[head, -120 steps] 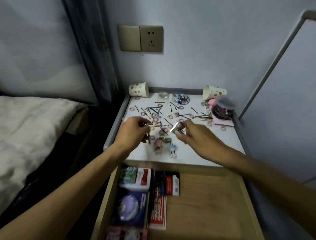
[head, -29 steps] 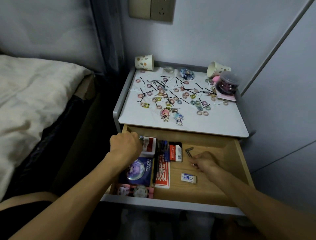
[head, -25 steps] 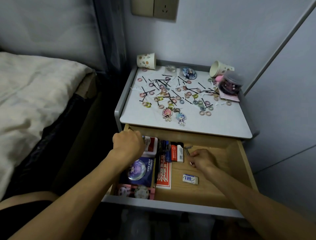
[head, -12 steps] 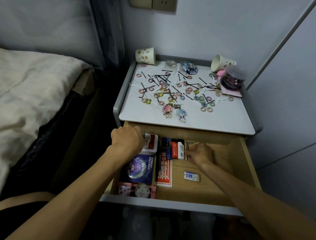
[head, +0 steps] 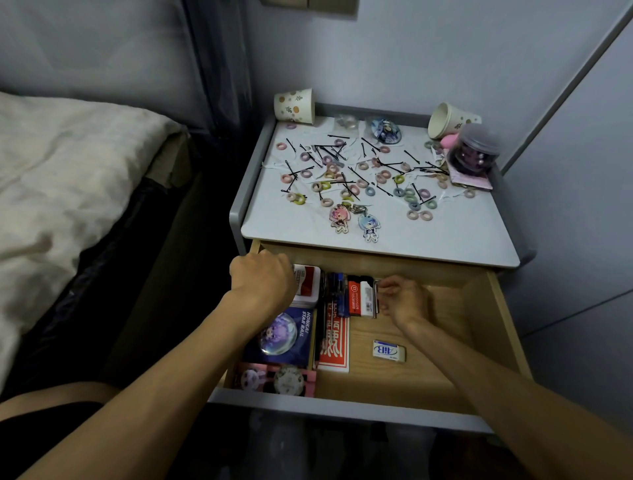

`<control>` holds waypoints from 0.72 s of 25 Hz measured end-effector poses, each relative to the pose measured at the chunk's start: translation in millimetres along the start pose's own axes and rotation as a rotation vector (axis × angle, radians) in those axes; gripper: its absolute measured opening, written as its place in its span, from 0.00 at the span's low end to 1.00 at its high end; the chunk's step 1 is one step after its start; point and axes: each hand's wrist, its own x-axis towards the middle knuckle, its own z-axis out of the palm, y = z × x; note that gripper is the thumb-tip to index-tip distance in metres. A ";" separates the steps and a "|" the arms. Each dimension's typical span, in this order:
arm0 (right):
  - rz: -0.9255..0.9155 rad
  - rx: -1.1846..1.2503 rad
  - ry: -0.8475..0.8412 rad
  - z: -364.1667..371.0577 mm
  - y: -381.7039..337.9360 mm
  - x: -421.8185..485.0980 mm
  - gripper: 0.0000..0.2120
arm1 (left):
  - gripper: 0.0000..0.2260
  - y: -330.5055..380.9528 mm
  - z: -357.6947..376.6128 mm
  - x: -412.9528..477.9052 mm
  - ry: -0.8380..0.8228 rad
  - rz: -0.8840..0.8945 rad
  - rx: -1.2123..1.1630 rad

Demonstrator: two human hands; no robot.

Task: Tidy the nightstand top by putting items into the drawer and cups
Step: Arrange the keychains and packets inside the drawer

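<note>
The right hand (head: 404,300), fingers curled, has slid a thin metal key (head: 377,305) across the drawer (head: 435,377) to sit against an orange-and-white box (head: 359,298); whether it grips the key or has let go cannot be told. The left hand (head: 262,281) stays clenched, its contents hidden. Hair ties (head: 426,216) still litter the surface (head: 452,240), so most of the tidying remains.

a pale grey-blue wall (head: 445,51) stands behind a grey-rimmed nightstand (head: 236,212) set in the corner. the lower edge of a beige wall plate (head: 308,2) shows at the very top. a dark curtain (head: 219,68) hangs between the nightstand and a bed (head: 68,164) with a rumpled cream cover and a dark side. on the right stands a grey panel (head: 589,205) edged by a darker strip. the light is dim and cool.
</note>
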 end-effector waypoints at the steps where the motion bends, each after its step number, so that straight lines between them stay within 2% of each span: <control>1: 0.010 0.009 -0.014 -1.0 -1.2 -0.3 0.08 | 0.13 0.3 0.0 0.1 0.001 -0.001 0.001; 3: 0.009 0.025 -0.028 -7.7 -3.9 -5.8 0.08 | 0.12 0.5 0.0 0.0 0.005 -0.001 0.007; 5: -0.084 -0.060 -0.091 -24.0 -4.6 -19.0 0.05 | 0.12 0.4 -0.3 -0.5 0.007 0.004 0.021; 7: -0.236 -0.336 -0.332 -46.8 -2.9 -38.5 0.04 | 0.12 1.9 -2.1 -0.8 0.006 0.004 0.030; 9: -0.341 -0.674 -0.559 -62.9 -3.0 -54.8 0.10 | 0.12 3.0 -4.0 -2.0 -0.001 0.000 0.031; 10: -0.379 -0.797 -0.604 -66.5 -2.6 -60.0 0.13 | 0.13 3.9 -4.7 -2.5 -0.001 0.000 0.027; 13: -0.390 -0.878 -0.579 -64.5 -2.2 -62.0 0.12 | 0.13 4.3 -3.0 -3.0 0.005 -0.009 0.005; 18: -0.171 -0.574 -0.255 -61.0 -11.2 -39.6 0.05 | 0.12 3.6 0.7 -3.3 0.024 -0.004 -0.002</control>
